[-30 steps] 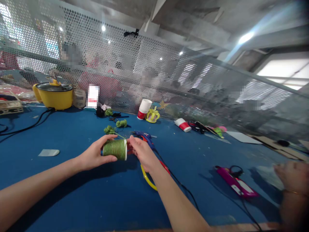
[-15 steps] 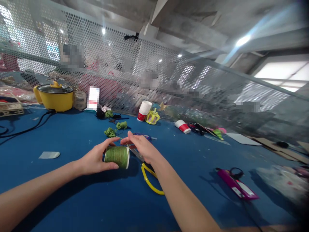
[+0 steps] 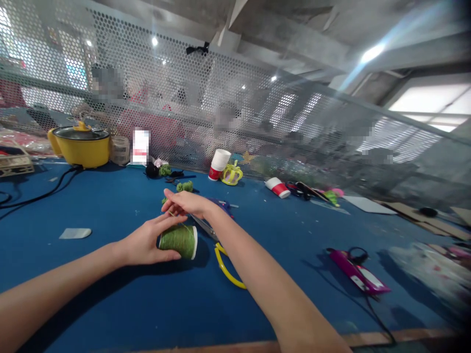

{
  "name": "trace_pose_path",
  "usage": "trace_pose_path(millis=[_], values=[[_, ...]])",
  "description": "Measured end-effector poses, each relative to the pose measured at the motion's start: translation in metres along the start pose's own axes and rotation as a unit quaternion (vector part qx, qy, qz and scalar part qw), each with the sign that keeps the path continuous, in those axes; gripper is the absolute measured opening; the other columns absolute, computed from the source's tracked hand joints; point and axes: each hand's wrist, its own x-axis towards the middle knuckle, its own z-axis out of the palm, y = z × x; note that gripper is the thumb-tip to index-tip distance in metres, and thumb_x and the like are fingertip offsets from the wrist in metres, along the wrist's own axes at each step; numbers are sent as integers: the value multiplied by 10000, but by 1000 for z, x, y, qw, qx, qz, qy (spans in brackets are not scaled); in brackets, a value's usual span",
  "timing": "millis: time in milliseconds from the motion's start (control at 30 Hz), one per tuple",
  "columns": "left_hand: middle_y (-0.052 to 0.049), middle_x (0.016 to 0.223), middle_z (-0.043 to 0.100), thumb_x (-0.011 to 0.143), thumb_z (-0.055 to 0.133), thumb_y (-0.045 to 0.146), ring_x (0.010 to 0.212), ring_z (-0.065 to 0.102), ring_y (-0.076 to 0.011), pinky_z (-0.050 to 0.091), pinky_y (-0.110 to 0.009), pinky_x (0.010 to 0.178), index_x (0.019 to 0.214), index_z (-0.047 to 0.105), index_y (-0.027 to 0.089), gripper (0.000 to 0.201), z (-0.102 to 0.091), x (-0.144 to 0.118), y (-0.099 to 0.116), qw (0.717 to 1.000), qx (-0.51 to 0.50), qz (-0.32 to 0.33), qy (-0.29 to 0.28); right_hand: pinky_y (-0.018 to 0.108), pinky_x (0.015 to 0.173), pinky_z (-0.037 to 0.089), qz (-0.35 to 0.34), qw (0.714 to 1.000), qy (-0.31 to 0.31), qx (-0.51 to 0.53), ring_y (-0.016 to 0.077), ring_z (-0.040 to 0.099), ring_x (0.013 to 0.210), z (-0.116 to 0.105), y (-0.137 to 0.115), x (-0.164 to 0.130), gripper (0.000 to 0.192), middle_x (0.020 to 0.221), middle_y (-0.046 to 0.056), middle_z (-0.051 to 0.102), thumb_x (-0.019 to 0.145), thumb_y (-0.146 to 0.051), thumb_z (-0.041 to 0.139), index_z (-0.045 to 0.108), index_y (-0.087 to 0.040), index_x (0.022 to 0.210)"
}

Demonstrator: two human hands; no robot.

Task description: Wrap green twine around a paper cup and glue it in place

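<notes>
Centrally, left of the midpoint between the side edges of the bench [image 3: 121, 309], a green thread spool [image 3: 177, 241] is held on its side, its white end towards the right edge. The left hand [image 3: 145, 240] has its thumb and fingers clamped around the wound body. The right hand [image 3: 189, 202] reaches across towards the far left corner, fingers bent and close together; a strand [image 3: 187, 228] runs up from the spool towards them, though whether they pinch it cannot be told.

Likely faults: a loosened left grip could let the spool roll and shed slack turns over its white end; a sideways pull could snag the strand on the scissors [image 3: 223, 267], just beside the spool; a lowered right forearm could shift their yellow handle.

Obscured parts: the left hand covers the spool's far-left end, and its contact with the bench is uncertain. The right arm hides part of the scissors and of the blue tool [image 3: 224, 207]. One green yarn bundle [image 3: 184, 186] shows clearly; another is almost wholly masked. Near the right edge, a plastic bag [image 3: 429, 274] blurs.
</notes>
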Motion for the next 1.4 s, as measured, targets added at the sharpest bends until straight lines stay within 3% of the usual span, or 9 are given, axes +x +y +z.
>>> trace_pose_path(millis=[100,267,400,467,567,800,933,1133,1400], values=[[-131,1120,533,708,636,400,1040,532,-282,450,-428,874,1178,469,155,556,-2,1,4,1000,18,-15,-10,231,404,388,24,996,50,-75,115,508,403,-4,-1,2,511,476,37,587,768,-594,454,623,-142,601],[-99,1017,550,716,626,404,915,570,-240,480,-380,794,1143,472,164,513,-4,1,6,999,29,-26,3,190,365,317,8,947,284,-152,43,400,319,-45,6,-23,448,471,3,549,864,-478,383,604,-127,695],[-90,1071,516,725,623,372,973,538,-239,464,-372,826,1150,447,194,493,-2,1,3,999,33,-21,33,208,562,419,54,903,377,-198,88,580,619,-81,32,-57,414,770,63,606,931,-324,281,603,-73,867],[-86,1095,494,724,625,345,1001,521,-239,456,-374,845,1151,437,207,487,0,1,1,998,37,-19,38,305,723,479,95,895,377,-218,169,587,858,-87,48,-68,280,985,49,586,911,-304,383,581,-129,1002],[-87,1122,464,729,621,313,1037,498,-240,443,-384,873,1147,430,219,470,1,1,-1,998,44,-22,43,377,790,479,144,888,370,-232,186,555,949,-84,69,-70,268,1137,70,534,870,-293,483,527,-181,1109],[-83,1164,419,756,597,275,1082,468,-240,426,-400,906,1174,396,248,465,0,-1,-8,996,71,-18,49,365,793,434,150,861,426,-233,293,562,949,-71,76,-64,291,971,179,612,703,-121,632,560,-46,975],[-81,1174,419,765,586,249,1098,454,-238,418,-404,918,1174,391,248,453,0,-1,-11,995,82,1,61,251,680,467,82,878,428,-196,167,602,813,-58,58,-85,372,965,83,631,714,-159,603,506,-131,1073],[-89,1176,423,763,573,205,1102,447,-244,414,-415,923,1166,408,236,437,2,1,-14,994,89,11,62,201,454,417,-13,953,298,-54,79,492,461,-21,37,-117,185,607,1,567,734,-283,572,575,-118,817],[-85,1173,430,753,577,186,1096,453,-240,417,-417,917,1156,422,241,435,3,0,-20,996,65,-1,53,170,400,363,32,962,260,-81,50,417,357,-3,32,-122,245,430,-43,463,773,-338,529,563,-126,654]])
